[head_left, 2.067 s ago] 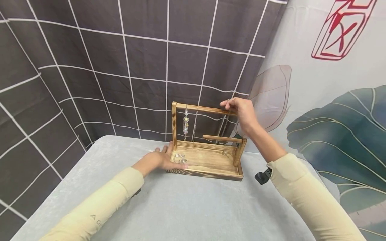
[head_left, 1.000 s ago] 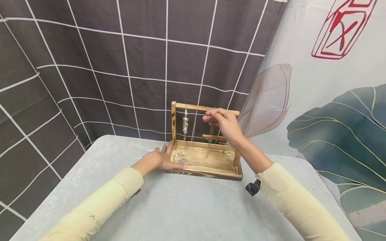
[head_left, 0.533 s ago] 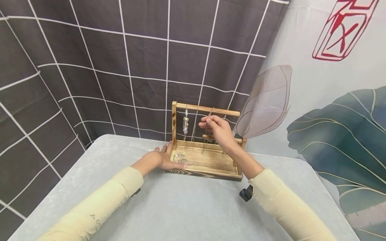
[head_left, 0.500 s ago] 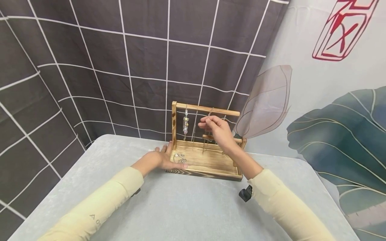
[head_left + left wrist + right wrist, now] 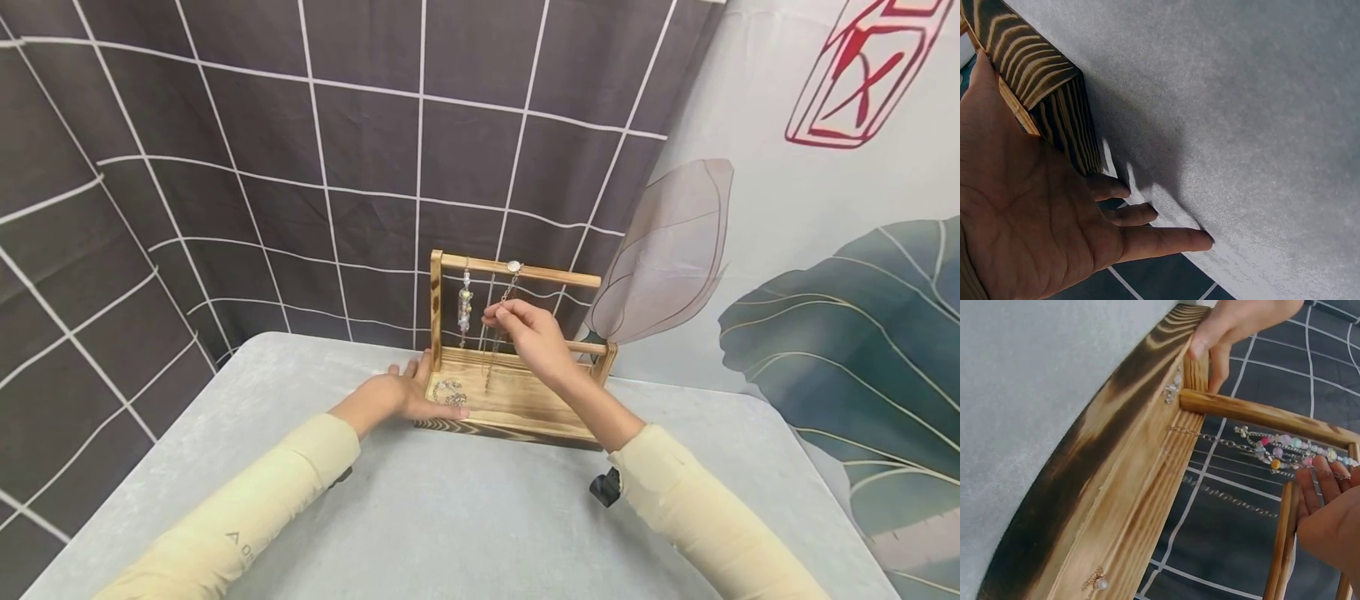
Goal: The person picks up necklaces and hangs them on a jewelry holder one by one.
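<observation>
In the head view my right hand [image 5: 536, 337] pinches a silver chain necklace [image 5: 510, 287] between thumb and fingertips. The necklace passes over the upper bar of a wooden jewelry stand [image 5: 517, 429], where a small round piece sits on top, and its lower end dangles above the tray. My left hand [image 5: 393, 393] rests against the stand's left end, thumb along the front rim and fingers straight; the left wrist view shows the palm at the tray's corner. Left of the necklace hangs a beaded bracelet [image 5: 464, 308]. A silver bracelet [image 5: 450, 394] lies in the tray near my left thumb.
A shorter lower bar [image 5: 588, 347] juts from the stand's right post. Small earrings [image 5: 1097, 582] lie in the tray in the right wrist view. The stand is on a table with a pale grey cloth [image 5: 450, 517], before a dark grid curtain [image 5: 367, 250].
My right hand has moved left and down from the upper bar's right end, bringing the necklace left along the bar. The left hand stays at the stand's left end.
</observation>
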A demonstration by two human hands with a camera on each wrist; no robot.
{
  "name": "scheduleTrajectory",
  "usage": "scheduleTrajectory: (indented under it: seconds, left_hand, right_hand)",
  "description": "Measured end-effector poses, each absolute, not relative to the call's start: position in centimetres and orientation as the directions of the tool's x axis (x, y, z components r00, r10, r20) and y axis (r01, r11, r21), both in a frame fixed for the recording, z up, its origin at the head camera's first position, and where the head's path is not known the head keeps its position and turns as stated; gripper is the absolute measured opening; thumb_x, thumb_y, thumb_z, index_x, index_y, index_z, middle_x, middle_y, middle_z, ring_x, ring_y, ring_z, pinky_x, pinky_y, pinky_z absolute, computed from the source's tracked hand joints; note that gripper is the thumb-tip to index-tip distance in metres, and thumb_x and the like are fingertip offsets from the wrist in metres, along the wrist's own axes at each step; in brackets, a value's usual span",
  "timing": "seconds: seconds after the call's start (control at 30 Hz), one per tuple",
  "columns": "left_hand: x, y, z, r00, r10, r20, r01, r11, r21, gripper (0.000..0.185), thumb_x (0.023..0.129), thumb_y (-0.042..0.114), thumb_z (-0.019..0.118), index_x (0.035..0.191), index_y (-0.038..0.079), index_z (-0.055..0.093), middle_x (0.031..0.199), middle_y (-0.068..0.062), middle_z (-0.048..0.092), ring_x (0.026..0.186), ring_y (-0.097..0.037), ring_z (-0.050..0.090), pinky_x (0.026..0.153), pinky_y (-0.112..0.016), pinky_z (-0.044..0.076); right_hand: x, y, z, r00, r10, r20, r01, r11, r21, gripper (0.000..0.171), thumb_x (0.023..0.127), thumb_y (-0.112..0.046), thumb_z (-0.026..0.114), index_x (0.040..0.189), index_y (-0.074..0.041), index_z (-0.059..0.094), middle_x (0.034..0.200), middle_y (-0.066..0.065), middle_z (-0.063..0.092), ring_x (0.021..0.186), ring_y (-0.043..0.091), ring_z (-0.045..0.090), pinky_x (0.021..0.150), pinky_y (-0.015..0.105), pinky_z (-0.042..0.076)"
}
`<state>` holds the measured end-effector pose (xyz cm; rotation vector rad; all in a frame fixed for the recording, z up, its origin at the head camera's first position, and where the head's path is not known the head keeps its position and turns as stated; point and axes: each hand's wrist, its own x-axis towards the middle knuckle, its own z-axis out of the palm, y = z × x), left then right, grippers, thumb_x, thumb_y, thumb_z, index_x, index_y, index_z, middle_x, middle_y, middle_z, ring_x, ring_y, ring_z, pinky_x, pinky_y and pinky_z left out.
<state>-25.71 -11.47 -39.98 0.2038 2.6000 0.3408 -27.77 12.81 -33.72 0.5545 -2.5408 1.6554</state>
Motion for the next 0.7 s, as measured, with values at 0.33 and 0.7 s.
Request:
scheduleTrajectory:
  seconds: [0.33, 0.7]
  left_hand:
    - [-25.7, -11.3, -39.9, -0.862, 0.206, -0.463, 0.08, 0.957, 0.277, 0.145, 0.09, 0.101, 0.051, 0.18, 0.009, -0.016, 0.19, -0.024, 0.001, 0.173, -0.061, 0.008, 0.136, -0.08, 0.026]
    - [-25.7, -11.4, -39.8, -0.853, 0.21, -0.477, 0.084, 0.959, 0.272, 0.143, 0.092, 0.1, 0.05, 0.18, 0.011, -0.018, 0.191, -0.023, -0.003, 0.173, -0.06, 0.006, 0.136, -0.081, 0.023]
  right_hand:
    - [-27.4, 13.3, -34.2, -0.925, -0.257, 0.28, -0.374, 0.491, -0.787, 0.035, 0.118, -0.033, 0.057, 0.129, -0.011, 0.082, 0.136, 0.008, 0.084, 0.137, 0.03, 0.075, 0.12, 0.057, 0.058]
    - [-27.4, 15.0, -34.5, -0.945, -0.155, 0.288, -0.322, 0.59, -0.74, 0.041, 0.117, -0.039, 0.056, 0.137, -0.014, 0.081, 0.138, 0.006, 0.083, 0.115, 0.029, 0.078, 0.099, 0.049, 0.062]
